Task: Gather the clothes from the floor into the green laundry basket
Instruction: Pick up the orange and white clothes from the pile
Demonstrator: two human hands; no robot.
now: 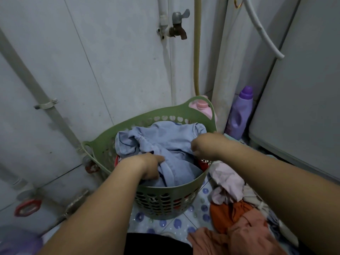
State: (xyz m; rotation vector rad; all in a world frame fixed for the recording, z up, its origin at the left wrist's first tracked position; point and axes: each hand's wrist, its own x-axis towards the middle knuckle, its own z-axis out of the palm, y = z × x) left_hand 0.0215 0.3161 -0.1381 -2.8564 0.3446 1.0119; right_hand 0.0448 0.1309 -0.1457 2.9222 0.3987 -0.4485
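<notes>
Left hand [147,167] fingers are buried in the blue garment [165,144]; the red stuff [203,165] underneath is mostly hidden, maybe more clothes.

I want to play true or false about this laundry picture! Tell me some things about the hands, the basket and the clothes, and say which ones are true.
1. Both hands are on the light blue denim garment in the green plastic laundry basket. True: the left hand grips its near fold and the right hand holds its far edge.
2. The basket is lying on its side. False: it stands upright.
3. Orange and pale pink clothes lie on the floor at the right of the basket. True.
4. The purple plastic bottle is inside the basket. False: it stands on the floor behind the basket, by the white appliance.
5. Water runs from the metal wall tap. False: no water shows.
</notes>
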